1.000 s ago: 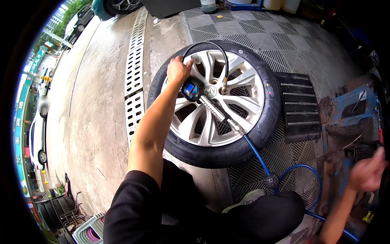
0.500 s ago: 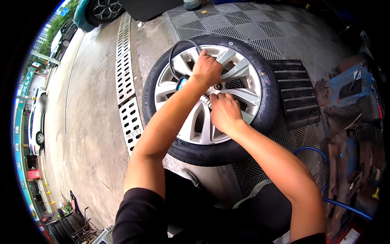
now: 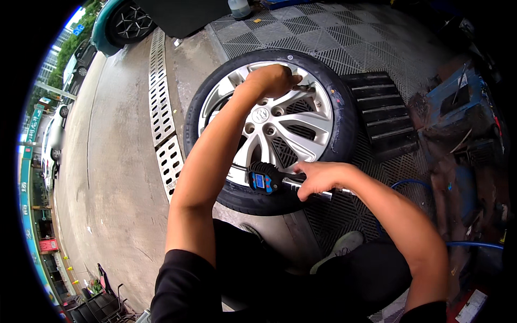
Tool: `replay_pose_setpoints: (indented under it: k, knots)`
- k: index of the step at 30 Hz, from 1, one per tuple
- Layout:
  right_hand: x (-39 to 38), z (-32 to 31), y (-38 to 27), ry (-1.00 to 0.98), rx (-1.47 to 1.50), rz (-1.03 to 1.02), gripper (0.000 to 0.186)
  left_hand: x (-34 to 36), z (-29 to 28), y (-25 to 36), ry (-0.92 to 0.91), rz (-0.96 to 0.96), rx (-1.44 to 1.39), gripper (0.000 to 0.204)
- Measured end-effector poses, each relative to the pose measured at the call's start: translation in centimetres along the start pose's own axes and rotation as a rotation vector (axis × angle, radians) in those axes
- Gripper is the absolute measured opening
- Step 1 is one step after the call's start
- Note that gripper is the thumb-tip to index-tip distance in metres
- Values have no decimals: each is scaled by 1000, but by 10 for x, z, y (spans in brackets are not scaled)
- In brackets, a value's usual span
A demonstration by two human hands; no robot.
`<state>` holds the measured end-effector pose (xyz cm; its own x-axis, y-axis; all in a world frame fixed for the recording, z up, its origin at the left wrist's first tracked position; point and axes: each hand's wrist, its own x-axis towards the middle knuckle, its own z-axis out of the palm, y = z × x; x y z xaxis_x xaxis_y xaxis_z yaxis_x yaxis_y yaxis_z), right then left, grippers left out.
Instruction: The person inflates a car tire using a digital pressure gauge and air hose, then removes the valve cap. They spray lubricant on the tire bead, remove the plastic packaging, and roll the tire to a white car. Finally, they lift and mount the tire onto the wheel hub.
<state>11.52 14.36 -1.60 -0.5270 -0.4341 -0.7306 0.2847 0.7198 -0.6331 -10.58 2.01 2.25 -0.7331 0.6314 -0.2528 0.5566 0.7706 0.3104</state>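
Note:
A tire (image 3: pixel 344 134) on a silver alloy rim (image 3: pixel 307 124) lies flat before me. My left hand (image 3: pixel 272 79) is over the rim's upper part, fingers curled on a small metal fitting (image 3: pixel 305 87), probably the hose end; its grip is partly hidden. My right hand (image 3: pixel 320 178) grips the handle of the tire inflator, whose black-and-blue digital gauge (image 3: pixel 263 182) sits over the near side of the wheel. The inflator's black hose runs left and disappears behind my left forearm.
A perforated white drain strip (image 3: pixel 171 167) runs along the concrete at left. Cars (image 3: pixel 54 140) stand beyond. Grey floor tiles (image 3: pixel 350 29), a black slotted mat (image 3: pixel 379 116) and dirty blue metal equipment (image 3: pixel 452 107) lie right. A teal car's wheel (image 3: pixel 132 24) is at top.
My right hand came in from the lower right, took hold of the inflator and moved it from mid-rim toward me. My left hand moved from the hose to the rim's upper right.

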Motion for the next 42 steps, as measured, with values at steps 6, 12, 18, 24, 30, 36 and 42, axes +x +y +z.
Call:
replay_pose_setpoints:
  k: [6, 12, 18, 24, 30, 36, 42]
  knots:
    - [-31, -22, 20, 180, -273, -42, 66, 10, 44, -1, -304, -121, -47, 94]
    - [-52, -40, 31, -117, -338, 292, 45, 2, 34, 7, -453, -357, -364, 50]
    - [-54, -31, 57, -42, -285, 297, 42, -1, 38, 7, -632, -377, -500, 54]
    - [-60, -38, 66, -8, -261, 230, 47, 11, 35, -8, -572, -344, -968, 47]
    - [-73, -52, 86, 115, -75, 220, 29, 23, 50, -17, -342, -261, -612, 35]
    - [-75, -59, 105, 123, 40, 232, 40, 20, 53, 36, -42, -50, 199, 42]
    - [-69, -60, 107, 245, 100, 181, 50, 26, 51, 53, -18, -47, 343, 33]
